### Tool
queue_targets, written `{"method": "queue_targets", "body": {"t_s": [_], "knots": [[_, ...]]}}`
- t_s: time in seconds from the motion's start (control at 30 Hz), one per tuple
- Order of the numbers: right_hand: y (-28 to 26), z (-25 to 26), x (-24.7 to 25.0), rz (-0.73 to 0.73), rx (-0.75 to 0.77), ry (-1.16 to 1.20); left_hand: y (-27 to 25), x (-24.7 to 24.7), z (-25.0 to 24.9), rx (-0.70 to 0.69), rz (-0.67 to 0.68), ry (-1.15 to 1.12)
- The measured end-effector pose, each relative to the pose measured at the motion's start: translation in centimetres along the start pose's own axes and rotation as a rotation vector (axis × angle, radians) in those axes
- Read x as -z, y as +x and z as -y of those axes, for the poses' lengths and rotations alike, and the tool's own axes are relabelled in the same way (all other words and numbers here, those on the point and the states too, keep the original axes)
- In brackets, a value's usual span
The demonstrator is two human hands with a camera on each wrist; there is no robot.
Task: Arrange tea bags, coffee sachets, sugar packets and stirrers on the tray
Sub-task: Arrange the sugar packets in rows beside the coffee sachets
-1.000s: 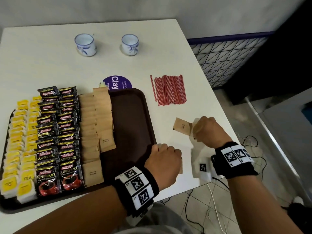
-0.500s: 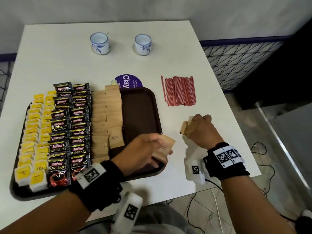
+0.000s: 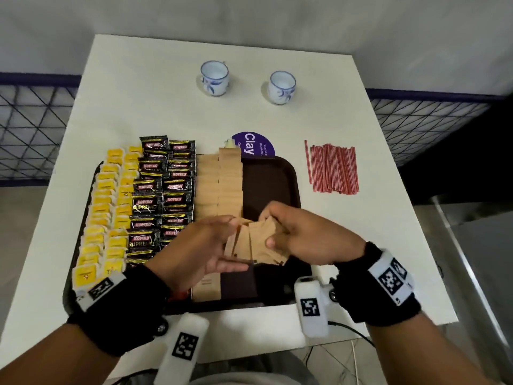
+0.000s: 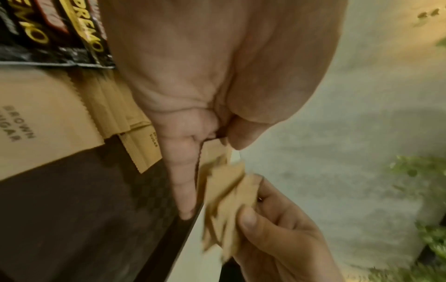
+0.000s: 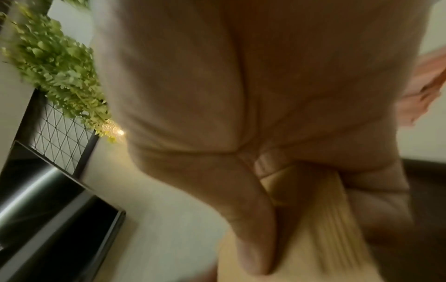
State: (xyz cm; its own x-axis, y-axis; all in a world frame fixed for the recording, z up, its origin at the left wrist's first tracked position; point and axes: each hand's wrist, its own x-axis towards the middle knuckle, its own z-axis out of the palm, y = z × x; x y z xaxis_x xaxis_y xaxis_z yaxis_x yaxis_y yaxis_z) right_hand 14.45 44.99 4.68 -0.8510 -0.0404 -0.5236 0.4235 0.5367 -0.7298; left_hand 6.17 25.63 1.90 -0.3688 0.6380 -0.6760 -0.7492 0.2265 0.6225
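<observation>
Both hands hold one bunch of brown sugar packets (image 3: 258,240) above the front right of the dark brown tray (image 3: 277,179). My left hand (image 3: 238,243) pinches the bunch's left side between thumb and fingers; the left wrist view shows that pinch (image 4: 217,145). My right hand (image 3: 270,229) grips the fanned packets (image 4: 229,200) from the right, its thumb lying over them (image 5: 313,219). On the tray lie rows of yellow tea bags (image 3: 108,207), black coffee sachets (image 3: 163,190) and two columns of sugar packets (image 3: 219,184). Red stirrers (image 3: 331,169) lie on the table to the right of the tray.
Two blue-and-white cups (image 3: 214,78) (image 3: 281,87) stand at the back of the white table (image 3: 138,101). A purple round label (image 3: 254,144) peeks out behind the tray. The table's right edge drops to the floor; mesh railings flank it.
My left hand lifted packets from near the table's front edge, and my right hand brought its packets leftward. Both hands now meet over the tray holding one bunch.
</observation>
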Motion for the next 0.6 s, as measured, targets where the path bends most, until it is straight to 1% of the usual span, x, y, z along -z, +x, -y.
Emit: {"method": "queue_targets", "body": {"t_s": [0.07,0.1,0.2,0.27,0.37,0.43,0.5,0.6], "knots": [[1.9,1.3,-1.7,-0.031,0.018,0.043,-0.6,1.5,-0.4,0.025,0.104,-0.010],[2.8,1.9,-2.5,-0.076,0.022,0.098,-0.8,2.3,-0.6,0.019,0.111,-0.008],[4.5,3.0,-4.6,-0.229,0.015,0.288,-1.0,4.5,-0.8,-0.047,0.047,-0.005],[5.5,3.7,-5.4,-0.288,0.012,0.336,-1.0,5.9,-0.8,-0.103,0.001,-0.007],[6.5,4.7,-5.9,-0.317,0.012,0.393,-1.0,7.7,-1.1,-0.158,-0.091,-0.033],[7.1,5.5,-6.0,-0.323,0.013,0.462,-0.9,8.8,-1.5,-0.190,-0.122,-0.050],[7.7,6.1,-6.1,-0.332,-0.007,0.543,-0.9,9.7,-1.9,-0.221,-0.136,-0.052],[8.6,6.6,-6.3,-0.344,-0.048,0.649,-0.9,10.8,-2.4,-0.272,-0.114,-0.059]]}}
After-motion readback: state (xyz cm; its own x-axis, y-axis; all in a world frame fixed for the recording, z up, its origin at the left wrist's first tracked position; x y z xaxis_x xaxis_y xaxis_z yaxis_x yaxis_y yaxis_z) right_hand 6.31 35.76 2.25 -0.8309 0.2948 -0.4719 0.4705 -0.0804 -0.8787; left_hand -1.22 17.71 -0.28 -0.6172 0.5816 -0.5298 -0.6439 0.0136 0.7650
